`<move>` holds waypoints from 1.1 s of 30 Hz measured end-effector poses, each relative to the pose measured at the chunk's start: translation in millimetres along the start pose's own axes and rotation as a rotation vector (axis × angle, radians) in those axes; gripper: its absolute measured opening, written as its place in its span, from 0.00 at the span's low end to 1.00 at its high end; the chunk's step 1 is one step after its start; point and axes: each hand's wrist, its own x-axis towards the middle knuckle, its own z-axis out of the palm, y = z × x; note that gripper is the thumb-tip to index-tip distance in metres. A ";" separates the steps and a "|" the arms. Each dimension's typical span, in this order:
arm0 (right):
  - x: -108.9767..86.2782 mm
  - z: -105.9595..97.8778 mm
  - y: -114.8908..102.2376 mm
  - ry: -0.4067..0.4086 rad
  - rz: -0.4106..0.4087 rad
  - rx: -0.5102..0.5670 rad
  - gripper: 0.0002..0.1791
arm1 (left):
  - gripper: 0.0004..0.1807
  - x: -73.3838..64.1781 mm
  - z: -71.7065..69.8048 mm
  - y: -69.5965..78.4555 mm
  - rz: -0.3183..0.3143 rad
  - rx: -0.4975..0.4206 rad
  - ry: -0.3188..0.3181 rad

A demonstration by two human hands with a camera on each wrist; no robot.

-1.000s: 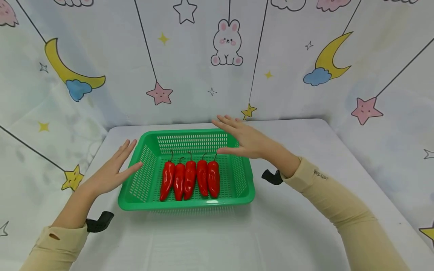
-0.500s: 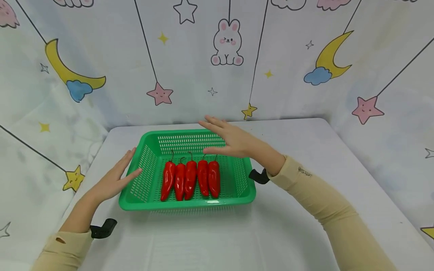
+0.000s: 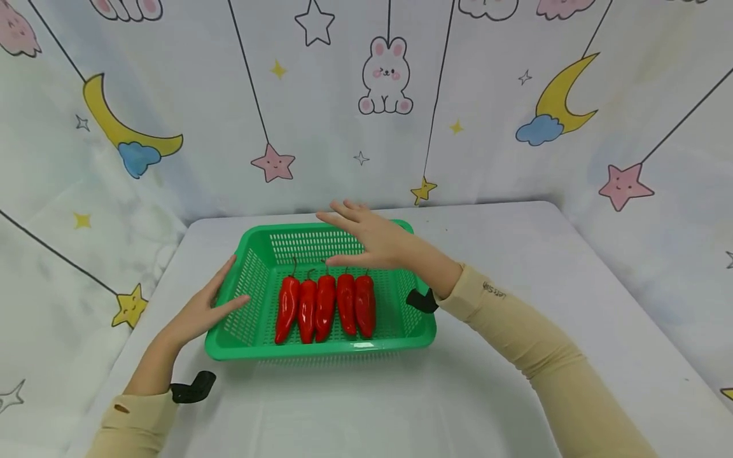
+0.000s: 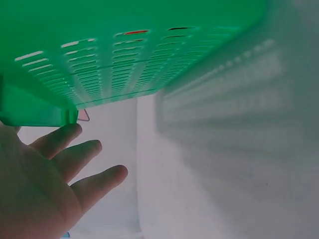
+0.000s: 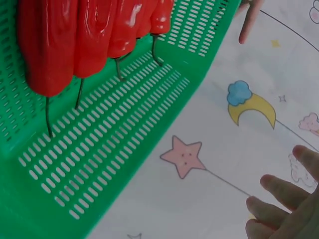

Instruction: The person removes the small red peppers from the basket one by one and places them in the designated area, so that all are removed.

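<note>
In the head view a green plastic basket [image 3: 321, 351] stands on the table with several glossy red chili peppers [image 3: 325, 308] lying side by side in it, green stems toward the far wall. My left hand [image 3: 197, 317] is at the basket's left rim, thumb over the inside and the other fingers along the outside. The left wrist view shows those fingers [image 4: 97, 186] straight and spread beneath the rim, beside the slotted wall. Above the basket's far right part hovers my right hand [image 3: 378, 242], fingers extended and holding nothing; its thumb overlaps the pepper stems in the head view.
A white-covered table [image 3: 504, 286] extends right of the basket and in front of it. Behind rises a cloth backdrop [image 3: 321, 114] printed with moons, stars and a rabbit. Each wrist carries a black strap piece [image 3: 193, 388].
My right hand has moved left over the basket, from its far right corner toward the middle. The left hand has come right, up to the left rim. The basket and peppers stay put.
</note>
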 end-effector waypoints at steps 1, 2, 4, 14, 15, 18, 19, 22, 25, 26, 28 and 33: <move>1.2 1.6 -0.4 -0.006 -0.003 0.002 0.43 | 0.44 0.3 0.1 -1.1 -0.004 -0.031 -0.008; 2.5 3.2 -0.7 -0.012 -0.006 0.004 0.43 | 0.44 0.6 0.4 -2.3 -0.010 -0.058 -0.015; 4.9 5.9 -1.2 -0.022 -0.007 0.009 0.43 | 0.43 1.1 1.3 -4.8 -0.022 -0.106 -0.027; 14.4 9.9 -0.9 -0.025 0.017 0.037 0.42 | 0.41 9.0 8.2 -10.5 -0.025 -0.242 -0.011; 15.0 10.2 -1.0 -0.028 0.022 0.038 0.42 | 0.41 9.7 9.0 -10.2 -0.023 -0.256 -0.011; 16.8 12.2 -0.7 -0.042 0.033 0.040 0.41 | 0.41 10.4 11.4 -9.7 -0.028 -0.297 -0.012; 17.3 12.8 -0.8 -0.046 0.034 0.039 0.41 | 0.41 10.4 12.2 -9.7 -0.031 -0.312 -0.013; 19.8 16.1 0.1 -0.055 0.033 0.029 0.41 | 0.41 10.4 14.1 -10.8 -0.042 -0.362 -0.014; 22.5 19.5 1.3 -0.067 0.037 0.017 0.41 | 0.41 10.7 15.2 -12.0 -0.047 -0.412 -0.017; 23.5 20.9 1.7 -0.071 0.040 0.013 0.41 | 0.41 10.6 15.2 -12.3 -0.050 -0.419 -0.019; 25.7 23.5 1.9 -0.079 0.044 0.012 0.41 | 0.41 9.9 14.9 -12.9 -0.059 -0.431 -0.023; 31.4 29.4 0.0 -0.093 0.047 0.021 0.41 | 0.40 6.0 13.8 -13.8 -0.094 -0.477 -0.034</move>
